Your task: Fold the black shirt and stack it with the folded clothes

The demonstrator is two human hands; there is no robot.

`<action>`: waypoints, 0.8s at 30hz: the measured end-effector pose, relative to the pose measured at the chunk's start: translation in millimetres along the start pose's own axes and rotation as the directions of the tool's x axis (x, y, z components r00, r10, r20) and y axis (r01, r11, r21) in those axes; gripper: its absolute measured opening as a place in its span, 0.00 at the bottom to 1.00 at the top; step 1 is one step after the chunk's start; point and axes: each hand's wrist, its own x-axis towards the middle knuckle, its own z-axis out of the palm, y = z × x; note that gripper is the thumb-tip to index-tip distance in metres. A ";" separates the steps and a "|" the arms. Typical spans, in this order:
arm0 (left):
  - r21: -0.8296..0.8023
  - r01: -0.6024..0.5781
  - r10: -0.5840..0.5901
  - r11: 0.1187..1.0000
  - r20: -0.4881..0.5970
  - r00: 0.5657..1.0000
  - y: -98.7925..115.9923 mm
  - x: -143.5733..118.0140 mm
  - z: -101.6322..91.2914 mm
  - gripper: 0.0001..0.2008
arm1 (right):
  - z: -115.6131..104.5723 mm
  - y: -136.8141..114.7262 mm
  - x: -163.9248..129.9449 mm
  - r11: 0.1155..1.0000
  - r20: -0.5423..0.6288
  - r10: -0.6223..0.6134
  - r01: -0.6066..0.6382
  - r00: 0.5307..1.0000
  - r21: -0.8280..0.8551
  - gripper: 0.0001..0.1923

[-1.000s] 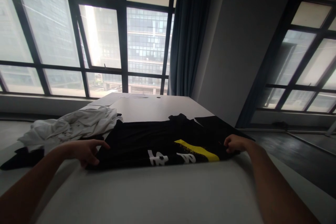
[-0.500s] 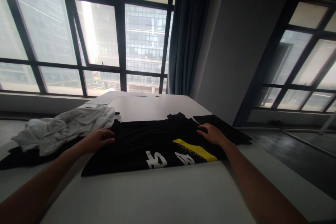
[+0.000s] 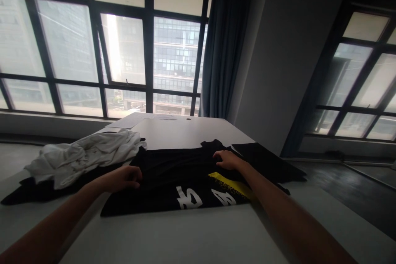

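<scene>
Indoors, both hands, left (image 3: 125, 177) curled, right (image 3: 225, 159) flat, press a black shirt (image 3: 182, 177) on a pale table (image 3: 185, 235) by windows (image 3: 123, 49).

- A white table (image 3: 192, 132) runs toward the windows
- Tall windows (image 3: 123, 49) with dark frames fill the far wall; pale daylight and office buildings show through
- A blue-grey curtain (image 3: 222, 49) hangs beside a grey wall (image 3: 278, 57)
- More windows (image 3: 355, 82) stand at right, above a dark floor (image 3: 355, 189)
</scene>
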 end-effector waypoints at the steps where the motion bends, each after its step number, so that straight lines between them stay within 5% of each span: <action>1: -0.003 -0.004 0.004 1.000 -0.002 1.000 0.1 -0.6 -1.1 0.16 | -2.3 -3.4 3.9 1.000 -0.003 0.001 -0.001 1.000 0.011 0.18; 5: -0.010 -0.002 0.001 1.000 -0.120 0.993 -2.6 -2.8 -5.7 0.18 | -3.0 -10.1 15.5 0.992 -0.111 -0.041 0.053 0.993 0.115 0.15; 9: 0.061 0.089 -0.086 0.994 -0.051 0.995 -11.1 -2.5 -8.3 0.16 | 6.8 0.8 30.6 1.000 -0.044 -0.008 0.009 0.999 0.029 0.16; 12: 0.137 0.116 -0.098 0.984 -0.126 0.987 -13.5 7.4 -12.9 0.17 | 9.1 20.2 49.9 0.999 -0.065 0.044 -0.045 0.997 -0.015 0.17; 19: 0.482 0.117 0.017 0.868 -0.265 0.964 -6.4 65.8 -33.2 0.15 | 4.5 57.0 108.8 0.988 -0.064 0.143 -0.146 0.988 -0.040 0.25; 24: 0.529 0.205 -0.102 0.824 -0.217 0.971 -25.2 107.2 -40.0 0.23 | 18.1 67.0 141.0 0.990 0.006 0.138 -0.138 0.990 -0.021 0.36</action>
